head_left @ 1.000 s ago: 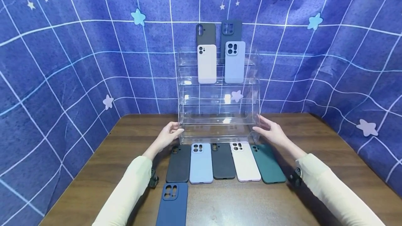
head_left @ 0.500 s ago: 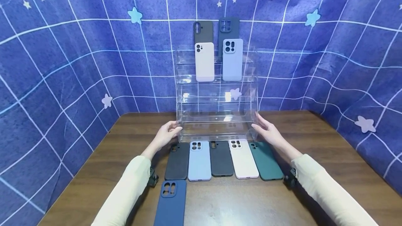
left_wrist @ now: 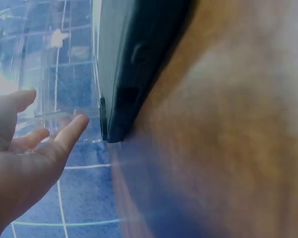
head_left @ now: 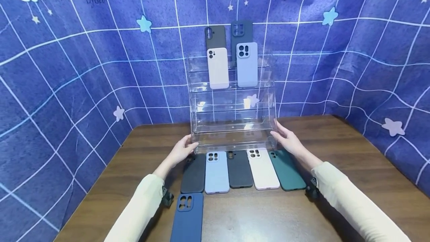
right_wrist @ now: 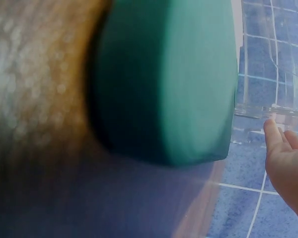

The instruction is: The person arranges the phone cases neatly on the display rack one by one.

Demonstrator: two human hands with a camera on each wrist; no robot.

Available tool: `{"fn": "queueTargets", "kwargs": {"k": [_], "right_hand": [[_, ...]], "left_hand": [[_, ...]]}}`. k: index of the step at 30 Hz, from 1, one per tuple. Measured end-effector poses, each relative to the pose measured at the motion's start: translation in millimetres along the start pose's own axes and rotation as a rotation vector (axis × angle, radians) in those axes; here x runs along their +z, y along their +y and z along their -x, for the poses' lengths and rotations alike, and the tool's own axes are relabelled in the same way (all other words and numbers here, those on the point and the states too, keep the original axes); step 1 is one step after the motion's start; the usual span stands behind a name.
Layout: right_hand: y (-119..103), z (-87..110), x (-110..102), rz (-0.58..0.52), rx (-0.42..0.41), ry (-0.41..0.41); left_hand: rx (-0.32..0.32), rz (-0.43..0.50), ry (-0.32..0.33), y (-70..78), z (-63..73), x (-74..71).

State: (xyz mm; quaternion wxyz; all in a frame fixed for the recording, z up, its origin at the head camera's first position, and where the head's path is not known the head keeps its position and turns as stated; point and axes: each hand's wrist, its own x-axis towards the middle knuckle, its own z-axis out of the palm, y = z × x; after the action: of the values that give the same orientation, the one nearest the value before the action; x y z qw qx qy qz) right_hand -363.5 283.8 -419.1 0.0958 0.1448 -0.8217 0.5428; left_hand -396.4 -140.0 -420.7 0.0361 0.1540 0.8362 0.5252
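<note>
Left hand (head_left: 181, 150) and right hand (head_left: 289, 141), thumbs parted from fingers, grip the lower sides of a clear tiered stand (head_left: 231, 126); its upper tiers hold four phone cases (head_left: 247, 66).

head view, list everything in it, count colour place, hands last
display stand: 1, clear, on the table
phone cases on stand: 4, dark grey and navy behind, whitish and light blue in front
case row: 5, dark, light blue, dark, white, green, before the stand
lone case: 1, navy, below row's left end
table: 1, brown, below
patterned cloth: 1, blue, behind
wrist devices: 2, black, on wrists
sleeves: 2, pale, on forearms
left hand: 1, bare, stand's left
right hand: 1, bare, stand's right
</note>
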Motion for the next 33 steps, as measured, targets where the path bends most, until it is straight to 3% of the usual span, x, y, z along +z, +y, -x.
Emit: {"fn": "queueTargets", "kwargs": {"k": [3, 10, 16, 23, 33], "right_hand": [[1, -0.1, 1, 0.006, 0.001, -0.007], [-1, -0.5, 0, 0.011, -0.011, 0.01], [-4, 1.9, -1, 0.013, 0.01, -0.009], [-5, 3.3, -1, 0.03, 0.024, -0.014], [-2, 0.7, 0, 0.039, 0.02, 0.002]], "left_hand": [[0.01, -0.012, 0.03, -0.8, 8.4, 0.1], [0.052, 0.08, 0.055, -1.4, 28.5, -8.8], [0.1, 0.001, 0.071, -5.8, 50.6, -18.9], [0.074, 0.042, -0.017, -6.0, 78.5, -27.6], [0.061, -0.09, -0.079, -6.7, 114.2, -31.0]]}}
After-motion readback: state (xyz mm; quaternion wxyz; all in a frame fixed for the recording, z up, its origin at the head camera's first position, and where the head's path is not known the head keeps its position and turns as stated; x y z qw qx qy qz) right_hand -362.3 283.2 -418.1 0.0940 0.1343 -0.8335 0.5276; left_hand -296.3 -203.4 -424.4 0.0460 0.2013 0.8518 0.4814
